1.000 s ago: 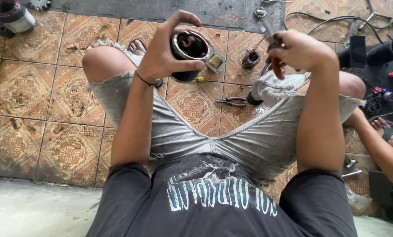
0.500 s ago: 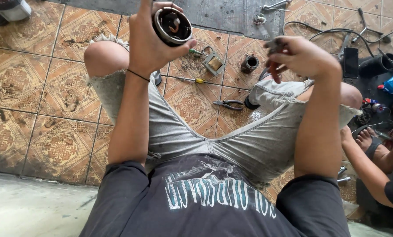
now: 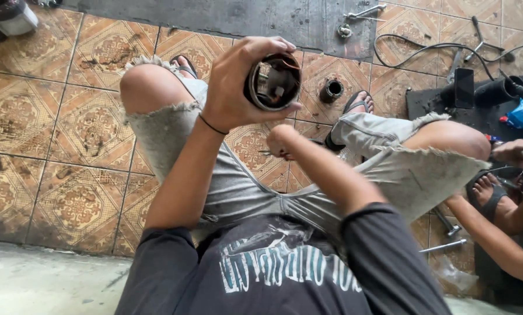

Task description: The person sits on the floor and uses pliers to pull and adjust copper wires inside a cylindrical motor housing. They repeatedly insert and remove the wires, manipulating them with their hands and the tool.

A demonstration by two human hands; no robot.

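While our left hand (image 3: 232, 93) grips the round motor housing (image 3: 273, 81) open-end up, our right hand (image 3: 282, 142) sits just below it, fisted — contents unclear; internals exposed, so we judge work unfinished.

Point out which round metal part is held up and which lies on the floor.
The larger open-ended cylinder is gripped in the left hand; the small ring-like part sits on the tile beyond.

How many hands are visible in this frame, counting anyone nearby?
3. The left hand holds a round metal housing up; the right hand is lower, between the knees; another person's hand is at the right edge. Others may be hidden.
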